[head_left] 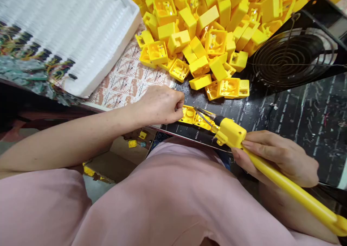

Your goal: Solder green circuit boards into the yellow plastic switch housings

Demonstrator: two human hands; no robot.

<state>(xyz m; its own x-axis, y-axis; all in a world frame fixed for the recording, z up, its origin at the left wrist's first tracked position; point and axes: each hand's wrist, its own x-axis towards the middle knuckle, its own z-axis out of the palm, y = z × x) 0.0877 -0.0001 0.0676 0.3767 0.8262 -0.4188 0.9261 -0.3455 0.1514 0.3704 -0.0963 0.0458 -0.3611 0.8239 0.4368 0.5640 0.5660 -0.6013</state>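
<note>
Right hand (294, 155) wraps the yellow soldering tool (271, 173) — tip over the casing row (189, 115) on the black mat (300, 112); left hand (162, 103) curls at the row's near-left end — cannot tell if it holds anything

Yellow soldering tool (232, 132): long hndl, blk collar, tilted, metal tip over the casings.
Yellow casings (188, 115): small, open side up, in a row nr edge of blk bench (303, 130), partly hidden.

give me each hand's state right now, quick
Left hand: curled closed; whether it holds anything cannot be told.
Right hand: closed, holding the yellow tool.
</note>
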